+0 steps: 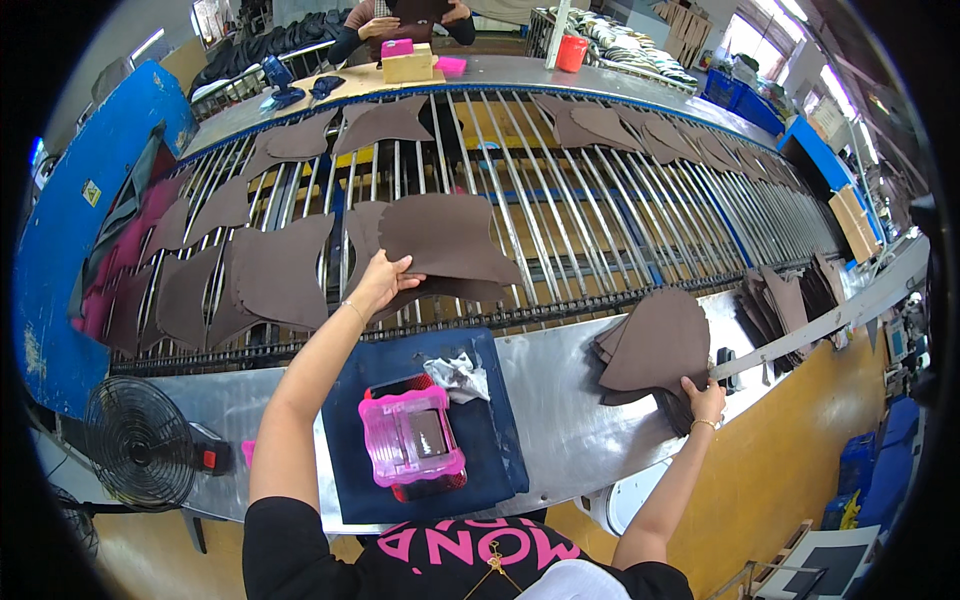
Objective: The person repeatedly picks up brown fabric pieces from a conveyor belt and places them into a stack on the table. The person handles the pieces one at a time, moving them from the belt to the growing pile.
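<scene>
My left hand (384, 282) reaches over the conveyor of metal rods (540, 235), its fingers closed on the near edge of a dark brown cut fabric piece (445, 232). Other brown pieces lie partly hidden beneath it. At the right, my right hand (705, 400) pinches the near edge of a fanned stack of brown pieces (660, 335) on the metal table (555, 400). Between my arms, a pink plastic basket (383, 465) rests on a dark blue cloth (350, 390), beside a crumpled white wrapper (460, 378). More brown pieces (280, 268) lie on the rods to the left.
A black fan (140, 445) stands at the left, near a blue machine housing (60, 270). Further piles of brown pieces (785, 300) sit at the right by a metal bar (820, 315). Across the conveyor, another person (385, 20) handles a brown piece near a red bucket (571, 54).
</scene>
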Demonstrator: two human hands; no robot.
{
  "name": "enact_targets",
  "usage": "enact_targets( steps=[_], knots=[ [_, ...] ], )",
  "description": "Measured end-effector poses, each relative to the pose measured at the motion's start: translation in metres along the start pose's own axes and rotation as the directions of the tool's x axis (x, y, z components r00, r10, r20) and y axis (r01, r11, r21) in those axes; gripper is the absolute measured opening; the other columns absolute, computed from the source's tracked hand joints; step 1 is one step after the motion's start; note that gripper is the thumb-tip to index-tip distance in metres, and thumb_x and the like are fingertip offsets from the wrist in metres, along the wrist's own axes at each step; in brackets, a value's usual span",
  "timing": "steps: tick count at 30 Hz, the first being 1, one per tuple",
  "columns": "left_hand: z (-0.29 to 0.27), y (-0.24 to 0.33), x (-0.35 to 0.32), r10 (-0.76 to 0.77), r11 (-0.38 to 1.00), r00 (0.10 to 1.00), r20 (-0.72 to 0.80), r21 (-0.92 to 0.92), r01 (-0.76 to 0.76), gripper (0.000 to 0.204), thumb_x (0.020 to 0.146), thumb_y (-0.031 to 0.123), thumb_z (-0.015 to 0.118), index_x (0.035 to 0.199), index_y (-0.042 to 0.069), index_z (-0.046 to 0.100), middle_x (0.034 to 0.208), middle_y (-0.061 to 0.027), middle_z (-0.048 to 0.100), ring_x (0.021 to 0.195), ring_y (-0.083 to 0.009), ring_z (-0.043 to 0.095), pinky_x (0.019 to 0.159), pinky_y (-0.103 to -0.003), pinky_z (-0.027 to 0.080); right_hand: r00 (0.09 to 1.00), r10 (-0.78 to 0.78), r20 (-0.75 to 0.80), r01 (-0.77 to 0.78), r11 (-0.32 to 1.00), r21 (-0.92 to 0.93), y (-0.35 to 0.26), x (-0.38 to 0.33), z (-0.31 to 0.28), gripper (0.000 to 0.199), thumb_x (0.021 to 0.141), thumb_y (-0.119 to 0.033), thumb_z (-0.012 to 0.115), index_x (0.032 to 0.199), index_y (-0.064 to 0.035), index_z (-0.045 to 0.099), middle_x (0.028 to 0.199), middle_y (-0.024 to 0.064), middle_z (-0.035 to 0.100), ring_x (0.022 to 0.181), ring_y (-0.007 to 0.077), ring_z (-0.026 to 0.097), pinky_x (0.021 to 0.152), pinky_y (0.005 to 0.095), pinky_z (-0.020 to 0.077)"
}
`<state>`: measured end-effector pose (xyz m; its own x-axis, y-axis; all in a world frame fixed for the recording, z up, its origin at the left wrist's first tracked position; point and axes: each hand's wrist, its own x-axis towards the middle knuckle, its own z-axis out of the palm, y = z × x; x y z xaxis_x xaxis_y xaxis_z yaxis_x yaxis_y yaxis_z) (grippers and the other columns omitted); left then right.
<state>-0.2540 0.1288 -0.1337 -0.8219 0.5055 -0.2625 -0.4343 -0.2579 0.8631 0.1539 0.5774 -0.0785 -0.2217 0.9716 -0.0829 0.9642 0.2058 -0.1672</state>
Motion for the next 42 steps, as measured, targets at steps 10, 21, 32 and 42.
enact_targets(
  steps=[10, 21, 32, 42],
  knots=[
    [-0.013, 0.020, -0.035, -0.075, 0.932, 0.965, -0.250, 0.327, 0.157, 0.083, 0.087, 0.019, 0.063, 0.144, 0.007, 0.004, 0.087, -0.0134, 0.051, 0.056, -0.0230, 0.063, 0.046, -0.031, 0.055, 0.978, -0.130, -0.160, 0.120, 0.990, -0.074, -0.013, -0.017, 0.000, 0.067, 0.068, -0.040, 0.079, 0.118, -0.0019, 0.057, 0.118, 0.0191, 0.055, 0.111, 0.0367, 0.053, 0.091, 0.0491, 0.0449],
    [-0.018, 0.068, -0.191, 0.144, 0.882, 0.970, -0.197, 0.469, -0.036, 0.068, 0.087, 0.027, 0.062, 0.141, 0.005, 0.026, 0.096, -0.0156, 0.056, 0.063, -0.0166, 0.064, 0.052, -0.026, 0.052, 0.932, -0.355, -0.077, 0.338, 0.926, -0.169, 0.018, 0.036, 0.000, 0.056, 0.062, -0.026, 0.083, 0.102, 0.0051, 0.060, 0.103, 0.0257, 0.063, 0.099, 0.0403, 0.059, 0.089, 0.0438, 0.0464],
    [0.048, 0.066, -0.228, 0.577, 0.529, 0.788, 0.216, 0.636, -0.562, 0.046, 0.086, 0.016, 0.066, 0.127, 0.003, 0.051, 0.108, -0.0081, 0.053, 0.090, -0.0136, 0.061, 0.074, -0.024, 0.053, 0.642, -0.724, -0.254, 0.696, 0.410, 0.590, -0.072, -0.138, -0.148, 0.028, 0.096, -0.015, 0.051, 0.115, 0.0057, 0.055, 0.085, 0.0077, 0.061, 0.073, 0.0105, 0.054, 0.068, 0.0237, 0.0446],
    [0.034, 0.129, -0.326, 0.730, 0.436, 0.683, 0.014, 0.760, -0.482, 0.019, 0.089, 0.015, 0.063, 0.097, -0.002, 0.062, 0.073, 0.0038, 0.057, 0.064, -0.0011, 0.048, 0.054, -0.017, 0.039, 0.181, -0.902, -0.392, 0.701, -0.162, 0.695, -0.186, -0.268, -0.088, 0.020, 0.086, -0.010, 0.066, 0.101, 0.0017, 0.058, 0.079, 0.0039, 0.062, 0.066, 0.0083, 0.052, 0.060, 0.0221, 0.0426]
  ],
)
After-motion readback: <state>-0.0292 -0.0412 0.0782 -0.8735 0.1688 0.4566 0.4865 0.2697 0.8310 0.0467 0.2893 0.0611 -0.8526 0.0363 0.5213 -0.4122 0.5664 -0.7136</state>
